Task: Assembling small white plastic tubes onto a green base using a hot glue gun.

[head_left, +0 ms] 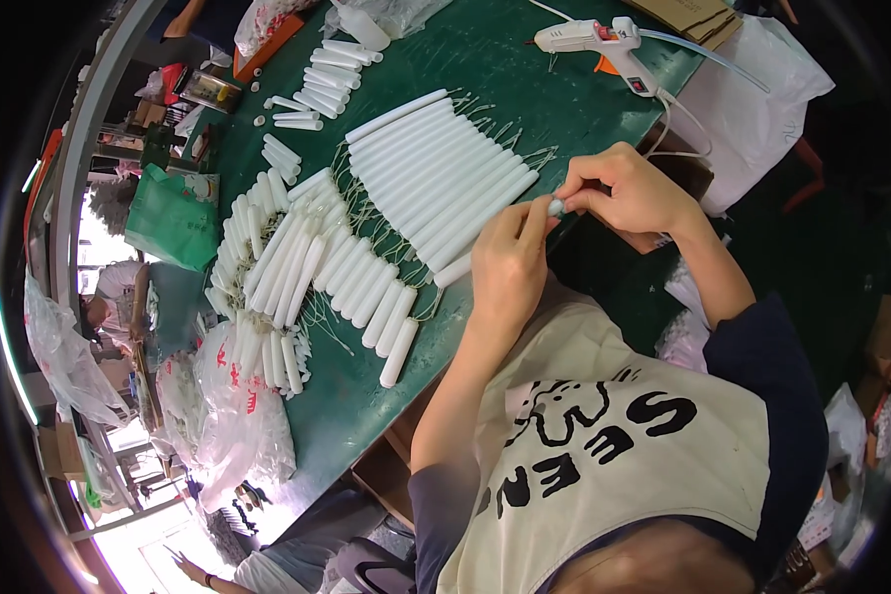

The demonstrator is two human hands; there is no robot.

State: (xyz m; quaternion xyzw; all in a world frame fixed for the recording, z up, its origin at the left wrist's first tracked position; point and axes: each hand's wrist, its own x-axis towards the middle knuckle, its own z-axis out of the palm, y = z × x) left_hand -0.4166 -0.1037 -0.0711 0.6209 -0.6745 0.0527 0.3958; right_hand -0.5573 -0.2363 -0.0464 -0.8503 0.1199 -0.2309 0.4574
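Observation:
My left hand (pixel 510 259) is closed around a white tube (pixel 452 270). Its lower end sticks out beside my palm, while my fingers hide the middle. At the upper end is a small pale piece (pixel 555 208), pinched by the thumb and fingers of my right hand (pixel 624 193); its exact form is too small to make out. Both hands meet just over the table's near edge. Alongside lies a neat row of white tubes (pixel 426 168) with thin cords at their right ends.
Piles of corded white tubes (pixel 287 257) and shorter tubes (pixel 332 74) lie on the green table (pixel 337 436). A glue gun (pixel 604 49) lies at the far right, near a white bag (pixel 762 109). Clear plastic bags (pixel 228 406) and a green bag (pixel 173 218) are at left.

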